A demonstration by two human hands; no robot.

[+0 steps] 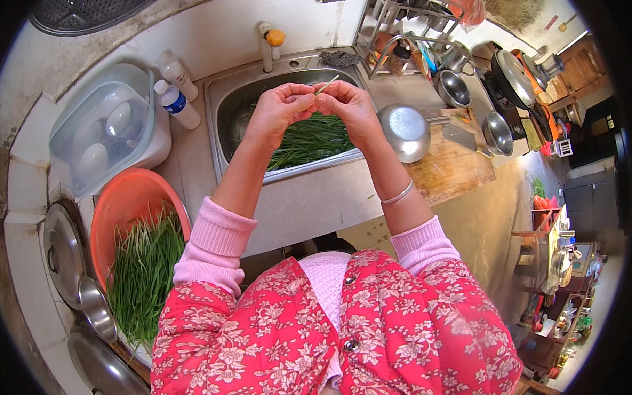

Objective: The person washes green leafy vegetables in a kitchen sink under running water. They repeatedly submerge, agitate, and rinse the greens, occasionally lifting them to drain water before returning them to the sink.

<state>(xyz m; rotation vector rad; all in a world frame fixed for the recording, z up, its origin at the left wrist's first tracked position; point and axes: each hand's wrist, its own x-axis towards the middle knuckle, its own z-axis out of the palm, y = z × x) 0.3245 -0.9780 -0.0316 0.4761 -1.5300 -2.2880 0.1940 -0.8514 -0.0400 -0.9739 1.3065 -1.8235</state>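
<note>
My left hand [284,107] and my right hand [350,105] meet fingertip to fingertip above a stainless steel sink [215,117]. Pinched between them is a thin green stem [329,84], its pale tip poking up to the right. Fingers hide the rest of the stem. Below my hands, a heap of long green leaves, probably Chinese chives [311,140], lies in the basin. More of these leaves [141,266] fill an orange plastic colander [110,220] at my left, spilling over its near side.
Left of the sink are a lidded plastic box [152,140] and a white bottle with a blue label [177,104]. A tap [267,47] stands behind the basin. On the right, an upturned metal pot [405,131] and a cleaver [459,136] rest on a wooden cutting board [445,174].
</note>
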